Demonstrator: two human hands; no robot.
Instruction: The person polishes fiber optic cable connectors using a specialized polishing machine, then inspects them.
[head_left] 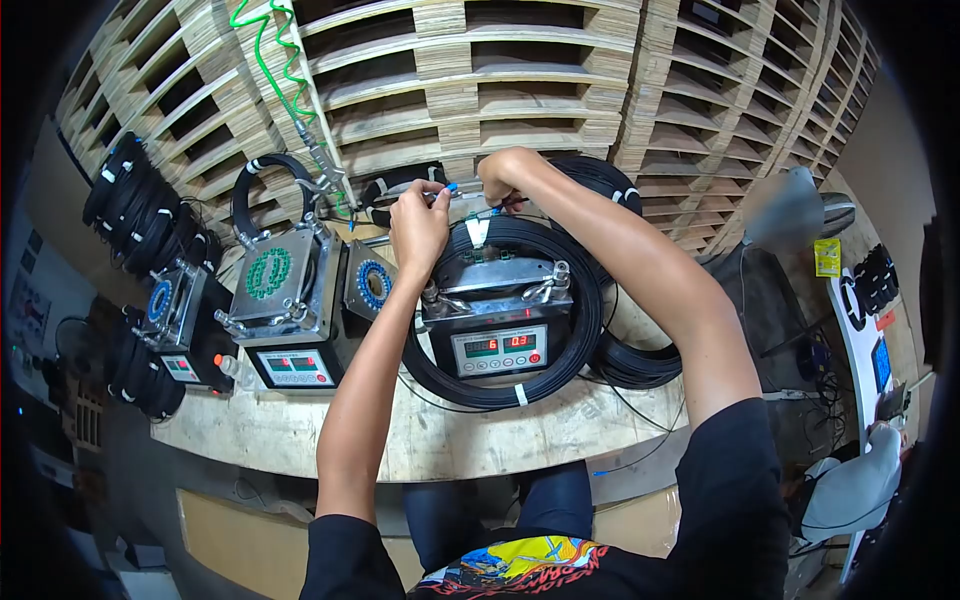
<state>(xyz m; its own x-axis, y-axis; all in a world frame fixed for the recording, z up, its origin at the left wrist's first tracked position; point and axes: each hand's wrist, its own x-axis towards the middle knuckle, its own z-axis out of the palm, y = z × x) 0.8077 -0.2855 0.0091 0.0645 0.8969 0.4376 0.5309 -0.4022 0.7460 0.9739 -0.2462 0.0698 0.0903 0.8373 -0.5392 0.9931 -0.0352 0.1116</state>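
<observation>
My left hand (pixel 420 222) is closed, with a small blue-tipped connector (pixel 452 187) between thumb and fingers. To its right my right hand (pixel 505 180) is closed around something small; a bit of blue shows under its fingers, and the rest is hidden. Both hands are above the far side of a large black cable coil (pixel 592 345). The coil lies around a metal machine (pixel 500 345) with a lit red display. A white tag (pixel 478 232) hangs on the coil just below my hands.
Two more machines (pixel 292 365) (pixel 182 368) with round connector plates stand left, a small orange-capped bottle (pixel 228 366) between them. Black coils are stacked at far left (pixel 135 205) and behind right (pixel 595 180). Wooden pallets (pixel 470 70) rise behind; a green air hose (pixel 268 65) hangs there.
</observation>
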